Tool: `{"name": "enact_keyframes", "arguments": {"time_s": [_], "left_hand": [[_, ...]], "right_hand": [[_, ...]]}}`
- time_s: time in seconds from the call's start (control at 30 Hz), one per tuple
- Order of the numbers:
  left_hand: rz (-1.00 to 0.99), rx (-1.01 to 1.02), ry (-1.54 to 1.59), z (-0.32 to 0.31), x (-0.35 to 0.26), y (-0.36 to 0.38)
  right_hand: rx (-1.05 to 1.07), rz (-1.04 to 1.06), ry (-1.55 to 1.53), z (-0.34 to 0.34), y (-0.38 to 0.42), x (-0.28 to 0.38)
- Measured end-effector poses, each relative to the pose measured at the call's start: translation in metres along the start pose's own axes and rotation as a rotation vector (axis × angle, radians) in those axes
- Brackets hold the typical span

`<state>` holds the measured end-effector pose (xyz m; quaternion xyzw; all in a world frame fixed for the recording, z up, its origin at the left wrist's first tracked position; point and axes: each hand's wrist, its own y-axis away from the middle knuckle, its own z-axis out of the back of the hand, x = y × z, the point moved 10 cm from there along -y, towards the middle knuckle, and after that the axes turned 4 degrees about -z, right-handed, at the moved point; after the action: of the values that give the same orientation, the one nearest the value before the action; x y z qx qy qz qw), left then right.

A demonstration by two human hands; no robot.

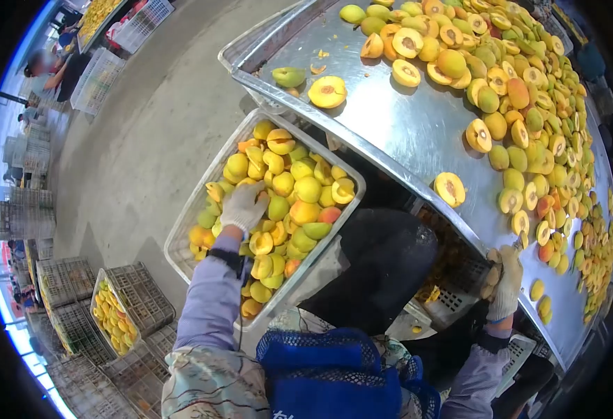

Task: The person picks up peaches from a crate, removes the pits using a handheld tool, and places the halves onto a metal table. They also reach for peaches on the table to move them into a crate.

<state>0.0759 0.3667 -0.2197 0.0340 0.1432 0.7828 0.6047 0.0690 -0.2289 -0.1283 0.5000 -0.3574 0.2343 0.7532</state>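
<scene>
My left hand (245,207), in a pale knit glove, is down among the yellow-orange fruit halves (305,190) in a white plastic crate (174,236). Its fingers curl over the fruit, and what lies under them is hidden. At the edge of the metal table (397,133), my right hand (504,279), in a dirtier glove, is closed around a small tool (518,242) whose tip points up over the table. Near it on the metal lie cut fruit halves (450,189).
A big heap of halved fruit (529,126) covers the table's far side. Stacked crates (139,297) stand at the lower left, one holding fruit (113,320). A person (47,75) is beside more crates (98,80) at the upper left. Another crate (460,279) sits under the table.
</scene>
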Motion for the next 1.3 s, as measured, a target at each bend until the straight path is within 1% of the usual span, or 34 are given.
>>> {"name": "enact_keyframes", "arguments": {"time_s": [0.07, 0.1, 0.13, 0.2, 0.27, 0.3, 0.37, 0.4, 0.47, 0.5, 0.53, 0.6, 0.63, 0.67, 0.73, 0.77, 0.8, 0.87, 0.9, 0.93, 1.0, 1.03, 1.1, 1.13, 1.17, 1.2, 1.23, 1.27, 1.3], "left_hand": [[0.103, 0.101, 0.388, -0.016, 0.023, 0.012], [0.257, 0.343, 0.34, 0.002, 0.015, 0.016], [0.264, 0.346, 0.343, -0.001, 0.01, 0.01], [-0.02, -0.212, 0.417, 0.049, -0.017, -0.011], [-0.181, -0.416, 0.228, 0.058, -0.043, -0.039], [-0.183, -0.416, 0.23, 0.054, -0.047, -0.053], [-0.132, -0.124, 0.071, 0.022, -0.051, -0.084], [-0.136, -0.122, 0.073, 0.024, -0.05, -0.095], [-0.071, -0.018, 0.297, 0.018, -0.032, -0.109], [-0.057, -0.006, 0.477, 0.023, -0.021, -0.108], [-0.057, -0.002, 0.472, 0.026, -0.011, -0.108], [0.018, 0.53, 1.045, -0.014, -0.015, -0.09], [0.008, 0.485, 0.911, -0.009, -0.019, -0.079], [0.011, 0.487, 0.911, -0.02, -0.015, -0.08], [0.203, 0.238, 0.52, -0.003, 0.005, -0.083], [0.231, 0.232, 0.27, 0.0, 0.005, -0.075], [0.231, 0.235, 0.271, 0.005, -0.008, -0.065], [0.172, -0.135, 0.286, 0.044, -0.022, -0.058], [0.033, -0.297, 0.283, 0.055, -0.033, -0.057], [0.036, -0.293, 0.284, 0.04, -0.03, -0.065], [-0.217, -0.469, 0.168, 0.031, -0.047, -0.083], [-0.209, -0.465, 0.163, 0.033, -0.049, -0.088], [-0.078, -0.198, 0.278, 0.013, -0.047, -0.105], [-0.067, -0.199, 0.276, 0.017, -0.053, -0.1], [0.008, -0.154, 0.211, 0.017, -0.055, -0.096], [0.08, -0.112, 0.147, 0.017, -0.051, -0.093], [0.099, -0.118, 0.159, 0.013, -0.045, -0.09], [0.103, -0.118, 0.157, 0.014, -0.039, -0.087], [0.024, -0.086, 0.306, 0.013, -0.036, -0.084]], "right_hand": [[0.02, 0.045, -0.028, 0.001, -0.002, -0.002], [0.025, 0.043, -0.022, -0.001, -0.003, -0.002], [-0.011, 0.067, 0.012, 0.0, -0.004, -0.001], [-0.046, 0.091, 0.047, 0.0, -0.003, 0.001], [-0.033, 0.073, 0.0, 0.001, -0.005, 0.001], [-0.036, 0.074, 0.0, 0.002, -0.006, 0.0], [-0.07, 0.143, -0.003, 0.006, -0.009, 0.001], [-0.075, 0.142, -0.002, 0.007, -0.007, 0.002], [-0.035, 0.112, 0.018, 0.002, -0.004, 0.003], [-0.037, 0.109, 0.017, 0.005, -0.005, 0.004], [-0.018, 0.069, -0.023, 0.008, -0.007, -0.001], [0.009, 0.021, -0.059, 0.006, -0.006, -0.005], [0.01, 0.015, -0.046, 0.004, -0.003, -0.003], [0.012, 0.01, -0.03, 0.003, -0.001, -0.002], [0.005, 0.024, -0.032, 0.003, 0.0, 0.0], [0.0, 0.035, -0.032, 0.003, 0.0, 0.0], [-0.002, 0.034, -0.03, 0.005, -0.002, -0.002], [0.016, 0.09, -0.086, 0.011, -0.007, -0.004], [0.015, 0.088, -0.084, 0.014, -0.008, -0.005], [0.005, 0.07, -0.072, 0.017, -0.009, -0.007], [0.0, 0.047, -0.057, 0.016, -0.007, -0.008], [-0.026, 0.068, -0.058, 0.013, -0.003, -0.003], [-0.039, 0.091, -0.061, 0.008, -0.006, -0.003], [-0.07, 0.137, -0.069, 0.015, -0.011, -0.004], [-0.101, 0.188, -0.081, 0.023, -0.016, -0.003], [-0.094, 0.192, -0.085, 0.027, -0.021, -0.007], [-0.082, 0.197, -0.083, 0.031, -0.026, -0.008], [-0.074, 0.199, -0.079, 0.034, -0.029, -0.011], [-0.071, 0.195, -0.078, 0.032, -0.026, -0.012]]}}
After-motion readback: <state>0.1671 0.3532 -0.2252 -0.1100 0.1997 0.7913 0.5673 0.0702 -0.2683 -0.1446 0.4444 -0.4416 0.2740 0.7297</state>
